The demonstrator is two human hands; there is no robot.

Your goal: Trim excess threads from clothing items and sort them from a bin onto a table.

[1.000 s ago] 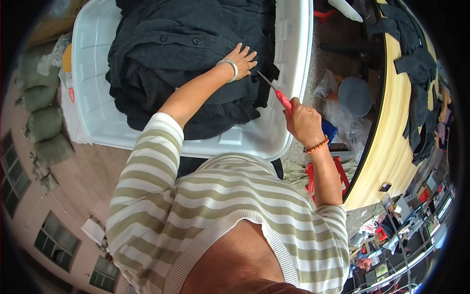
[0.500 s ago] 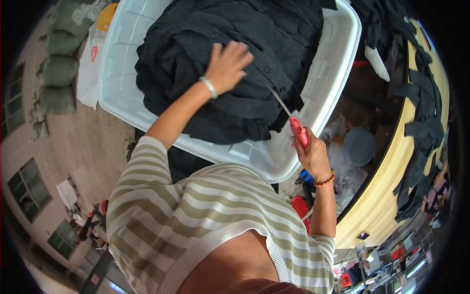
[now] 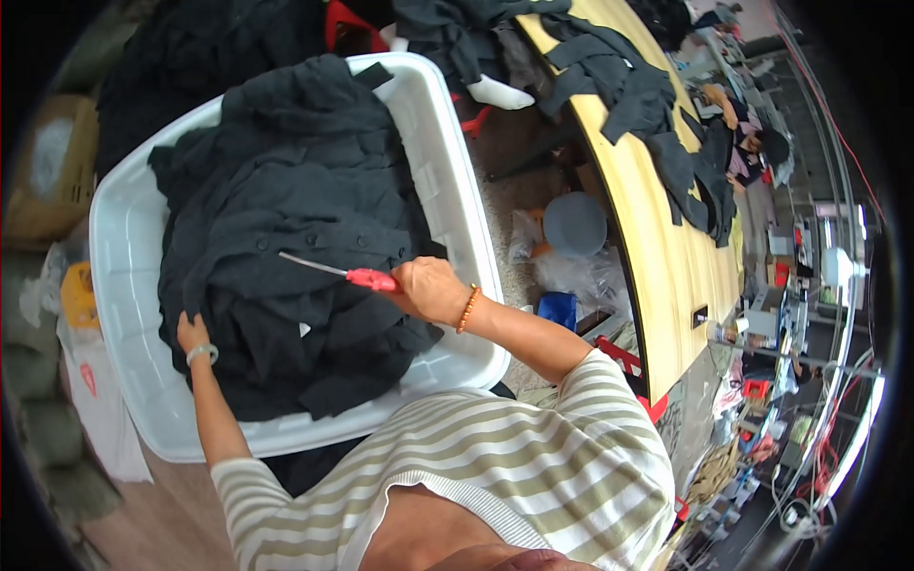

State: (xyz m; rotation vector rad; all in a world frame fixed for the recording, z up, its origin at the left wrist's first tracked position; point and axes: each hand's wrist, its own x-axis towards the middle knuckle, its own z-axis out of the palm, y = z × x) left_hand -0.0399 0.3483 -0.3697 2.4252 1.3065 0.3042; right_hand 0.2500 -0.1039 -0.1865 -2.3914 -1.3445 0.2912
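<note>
Our right hand (image 3: 428, 289) is closed round the red tool (image 3: 371, 280), probably for tip control over black clothes (image 3: 300, 195) in the white tub (image 3: 462, 195). Left hand (image 3: 193, 334) touches their left edge; can't tell if pinching.

1. A red printed mark (image 3: 88, 379) stands on a white sack (image 3: 107, 423) at left, its characters too small to read.
2. A small white patch (image 3: 305, 329) shows among dark clothes (image 3: 286, 190); whether it is a label cannot be told.
</note>
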